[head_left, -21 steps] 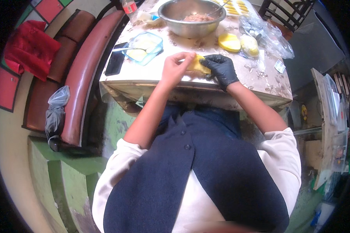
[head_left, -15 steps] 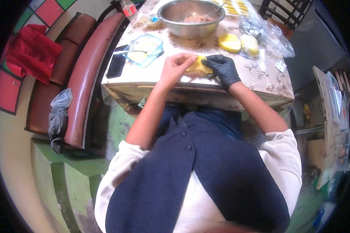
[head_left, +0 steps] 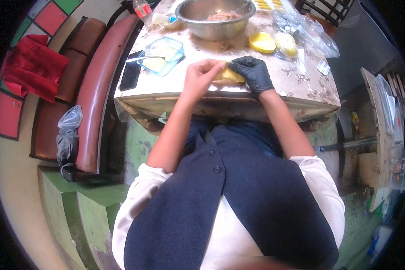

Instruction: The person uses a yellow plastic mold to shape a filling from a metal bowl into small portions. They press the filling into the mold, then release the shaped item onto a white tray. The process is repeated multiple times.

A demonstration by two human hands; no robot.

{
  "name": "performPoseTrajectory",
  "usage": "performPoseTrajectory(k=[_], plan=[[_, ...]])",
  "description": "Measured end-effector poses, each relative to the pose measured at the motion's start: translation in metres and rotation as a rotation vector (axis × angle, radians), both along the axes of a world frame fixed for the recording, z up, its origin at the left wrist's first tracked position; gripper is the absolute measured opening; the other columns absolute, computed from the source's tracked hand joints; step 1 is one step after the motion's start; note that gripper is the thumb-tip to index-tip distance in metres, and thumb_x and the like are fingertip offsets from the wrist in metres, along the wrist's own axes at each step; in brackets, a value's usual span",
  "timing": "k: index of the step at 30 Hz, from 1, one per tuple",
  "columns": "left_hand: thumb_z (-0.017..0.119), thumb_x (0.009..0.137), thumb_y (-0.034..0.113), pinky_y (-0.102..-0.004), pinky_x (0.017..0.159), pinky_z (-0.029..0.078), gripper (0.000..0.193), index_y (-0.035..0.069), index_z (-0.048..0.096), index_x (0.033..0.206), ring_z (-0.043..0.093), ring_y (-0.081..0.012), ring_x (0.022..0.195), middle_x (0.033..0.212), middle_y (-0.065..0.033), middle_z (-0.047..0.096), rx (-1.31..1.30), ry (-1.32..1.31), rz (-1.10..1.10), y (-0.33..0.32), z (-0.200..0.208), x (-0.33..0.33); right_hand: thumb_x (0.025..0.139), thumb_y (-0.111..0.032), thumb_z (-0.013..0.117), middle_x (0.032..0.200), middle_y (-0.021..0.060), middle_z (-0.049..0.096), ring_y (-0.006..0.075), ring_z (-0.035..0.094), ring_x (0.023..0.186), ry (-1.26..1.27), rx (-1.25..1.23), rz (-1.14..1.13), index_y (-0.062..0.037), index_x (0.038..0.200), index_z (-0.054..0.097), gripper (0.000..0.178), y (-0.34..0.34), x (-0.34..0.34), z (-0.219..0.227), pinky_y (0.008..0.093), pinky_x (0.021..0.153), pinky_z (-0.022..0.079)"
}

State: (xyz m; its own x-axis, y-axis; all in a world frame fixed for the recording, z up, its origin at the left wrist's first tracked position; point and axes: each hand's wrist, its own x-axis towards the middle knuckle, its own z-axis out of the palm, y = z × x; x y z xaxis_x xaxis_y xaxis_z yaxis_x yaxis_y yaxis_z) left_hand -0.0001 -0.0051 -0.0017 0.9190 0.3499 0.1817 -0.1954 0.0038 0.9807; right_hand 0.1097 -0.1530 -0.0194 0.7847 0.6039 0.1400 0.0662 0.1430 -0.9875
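Observation:
Over the table's near edge, both my hands pinch a folded yellow dumpling wrapper (head_left: 231,77). My bare left hand (head_left: 200,77) has thumb and fingers closed on its left end. My right hand (head_left: 255,77), in a black glove, presses the upper edge near my left fingertips; whatever lies inside the fold is hidden. Beyond my hands stands a steel bowl (head_left: 194,30) of pink minced filling (head_left: 224,16), with a utensil in it. Right of the bowl sits a stack of round yellow wrappers (head_left: 262,42). A blue-tinted dish (head_left: 177,60) with a spoon (head_left: 143,58) is at left.
A dark phone (head_left: 130,74) lies by the table's left edge, below a plastic bottle (head_left: 142,11). Clear plastic bags (head_left: 317,38) and a bagged yellow bundle (head_left: 285,44) occupy the right side. Yellow pieces (head_left: 262,5) sit in rows at the back. A red-brown bench (head_left: 103,85) runs along the left.
My gloved hand has shifted along the wrapper's top edge toward my left fingers, and its forearm has drawn inward. The whole view has moved slightly.

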Motion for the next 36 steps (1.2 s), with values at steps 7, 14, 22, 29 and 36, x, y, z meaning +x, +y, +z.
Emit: performPoseTrajectory(k=[7, 14, 22, 29, 36], plan=[[0.066, 0.090, 0.015, -0.0233, 0.063, 0.053, 0.029, -0.005, 0.064, 0.111, 0.065, -0.0106, 0.074, 0.090, -0.0097, 0.070, -0.013, 0.094, -0.121, 0.004, 0.007, -0.001, 0.082, -0.017, 0.073, 0.085, 0.0075, 0.070, 0.0116, 0.063, 0.075, 0.015, 0.038, -0.015, -0.0003, 0.092, 0.070, 0.020, -0.005, -0.002, 0.001, 0.0268, 0.068, 0.050], [0.067, 0.090, 0.013, -0.0244, 0.070, 0.055, 0.026, -0.006, 0.065, 0.108, 0.066, -0.0127, 0.080, 0.093, -0.0119, 0.070, -0.104, 0.052, -0.026, 0.006, 0.006, -0.002, 0.083, -0.017, 0.074, 0.079, 0.0077, 0.068, 0.0127, 0.061, 0.059, 0.032, 0.090, -0.055, 0.0015, 0.094, 0.068, 0.022, -0.005, -0.005, 0.013, 0.0253, 0.051, 0.049], [0.067, 0.089, 0.016, -0.0253, 0.067, 0.055, 0.028, -0.006, 0.065, 0.106, 0.066, -0.0137, 0.079, 0.094, -0.0124, 0.070, -0.151, -0.029, 0.037, 0.005, 0.002, 0.000, 0.083, -0.012, 0.073, 0.074, 0.0059, 0.066, 0.0111, 0.059, 0.055, 0.147, -0.021, -0.055, 0.0013, 0.097, 0.069, 0.020, -0.009, -0.011, 0.020, 0.0255, 0.046, 0.049], [0.067, 0.090, 0.015, -0.0230, 0.069, 0.054, 0.027, -0.006, 0.066, 0.108, 0.065, -0.0108, 0.080, 0.094, -0.0117, 0.070, -0.104, -0.017, 0.023, 0.006, 0.001, -0.002, 0.081, -0.020, 0.076, 0.080, 0.0086, 0.068, 0.0103, 0.061, 0.063, 0.073, 0.040, -0.059, 0.0025, 0.096, 0.069, 0.028, -0.008, -0.012, 0.020, 0.0228, 0.048, 0.049], [0.061, 0.094, 0.015, -0.0231, 0.070, 0.054, 0.028, -0.002, 0.063, 0.117, 0.064, -0.0095, 0.081, 0.097, -0.0082, 0.069, -0.100, -0.011, -0.087, 0.007, 0.004, -0.003, 0.082, -0.020, 0.074, 0.091, 0.0084, 0.069, 0.0117, 0.062, 0.076, -0.078, -0.008, -0.063, 0.0015, 0.098, 0.070, 0.028, -0.004, -0.007, 0.014, 0.0265, 0.068, 0.051]])
